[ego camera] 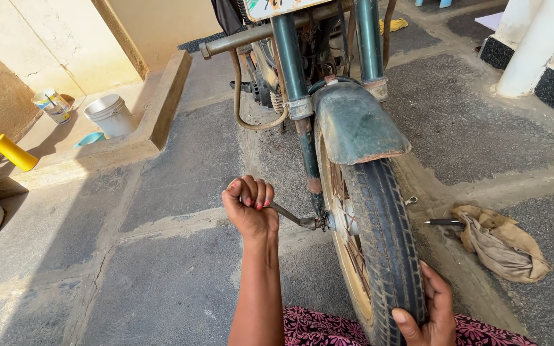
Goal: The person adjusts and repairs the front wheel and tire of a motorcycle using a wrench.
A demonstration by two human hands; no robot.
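Note:
A green motorcycle stands in front of me, its front wheel [383,243] with a worn black tyre under a dented green mudguard [354,122]. My left hand [249,206] is closed around the handle of a metal wrench [295,219], whose far end sits on the wheel's axle nut beside the fork leg [309,154]. My right hand [429,314] grips the tyre's tread at the near right side of the wheel.
A tan rag [501,243] lies on the pavement to the right, with a dark tool [445,222] and a small metal part [411,200] next to it. At left a raised kerb holds a white bucket [110,115], a paint tin [54,106] and a yellow bottle [11,152].

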